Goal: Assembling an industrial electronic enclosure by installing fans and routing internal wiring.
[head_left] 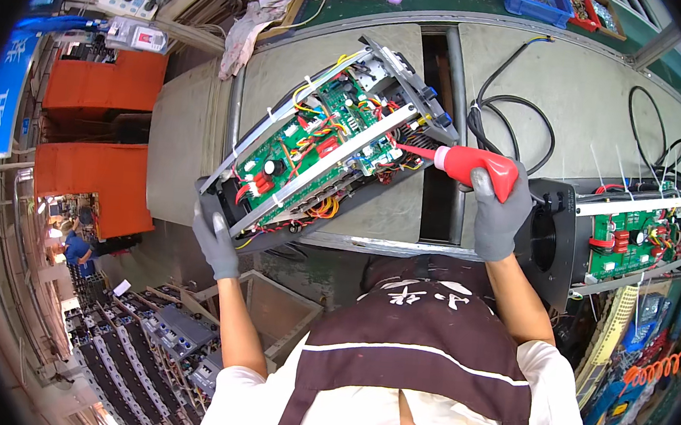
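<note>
Squeezing-bottle work on an open chassis looked simple enough, but the angle mattered a lot. The right hand [499, 218], in a grey glove, was wrapped around a red squeeze bottle [466, 163], thumb on the near side, with its thin red nozzle [420, 151] pointing left at the right-hand edge of the open unit [313, 157]. I couldn't tell whether the tip actually touched anything in there.

That unit sat slantwise on the metal-topped bench [193, 119], right in front of the person, its green circuit board [287, 158] showing between silver bars. The left hand [214, 238], also gloved, was at the near left corner of the frame – couldn't tell if the fingers were really pinching it or just resting there.

To do this bit well, I'd have said: steady the frame with that left hand so it didn't swivel, bring the nozzle in low past the near silver bar [320, 169], and press gently in short bursts. Going heavy would likely have put stuff on neighbouring parts. The yellow-orange wires [325, 208] bunched along the near side seemed easy to snag with a cuff – worth minding. A black cable [539, 116] lay looped just beyond the bottle, so elbow room mattered too.
</note>
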Available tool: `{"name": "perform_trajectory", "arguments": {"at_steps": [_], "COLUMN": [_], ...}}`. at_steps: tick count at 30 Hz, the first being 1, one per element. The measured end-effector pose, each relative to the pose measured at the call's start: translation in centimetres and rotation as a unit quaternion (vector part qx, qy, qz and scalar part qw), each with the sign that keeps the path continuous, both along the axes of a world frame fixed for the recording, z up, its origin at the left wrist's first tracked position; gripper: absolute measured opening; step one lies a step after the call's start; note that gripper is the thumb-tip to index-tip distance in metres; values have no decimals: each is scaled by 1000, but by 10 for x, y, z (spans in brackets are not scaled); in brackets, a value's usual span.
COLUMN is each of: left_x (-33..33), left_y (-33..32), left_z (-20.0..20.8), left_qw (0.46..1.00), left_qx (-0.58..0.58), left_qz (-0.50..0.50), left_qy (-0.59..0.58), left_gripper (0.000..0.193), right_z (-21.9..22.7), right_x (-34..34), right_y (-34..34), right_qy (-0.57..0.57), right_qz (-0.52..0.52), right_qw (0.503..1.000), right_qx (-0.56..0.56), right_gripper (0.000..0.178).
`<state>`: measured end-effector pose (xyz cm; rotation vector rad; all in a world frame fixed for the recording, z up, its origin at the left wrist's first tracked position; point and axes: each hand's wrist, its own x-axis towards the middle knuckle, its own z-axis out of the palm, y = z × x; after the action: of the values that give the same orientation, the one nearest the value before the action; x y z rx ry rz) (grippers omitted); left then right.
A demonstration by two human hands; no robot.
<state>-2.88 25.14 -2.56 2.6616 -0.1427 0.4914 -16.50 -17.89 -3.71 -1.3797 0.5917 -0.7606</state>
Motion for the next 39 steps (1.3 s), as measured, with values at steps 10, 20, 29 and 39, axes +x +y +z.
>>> {"name": "perform_trajectory", "arguments": {"at_steps": [10, 20, 29, 39], "left_x": [-5, -3, 11, 41], "left_y": [3, 2, 6, 7], "left_z": [1, 8, 29, 42], "left_qw": [999, 985, 979, 957], "left_qx": [-20, -17, 169, 132], "left_qz": [39, -11, -108, -257], "left_qy": [-13, -173, -43, 10], "left_gripper": [57, 34, 31, 25], "right_z": [-4, 52, 55, 45], "right_x": [2, 53, 99, 116], "right_y": [1, 82, 190, 213], "right_qy": [5, -62, -6, 27], "right_qz": [6, 102, 152, 172], "right_qw": [999, 991, 975, 952], "right_qx": [37, 54, -162, -250], "right_gripper": [26, 40, 43, 37]}}
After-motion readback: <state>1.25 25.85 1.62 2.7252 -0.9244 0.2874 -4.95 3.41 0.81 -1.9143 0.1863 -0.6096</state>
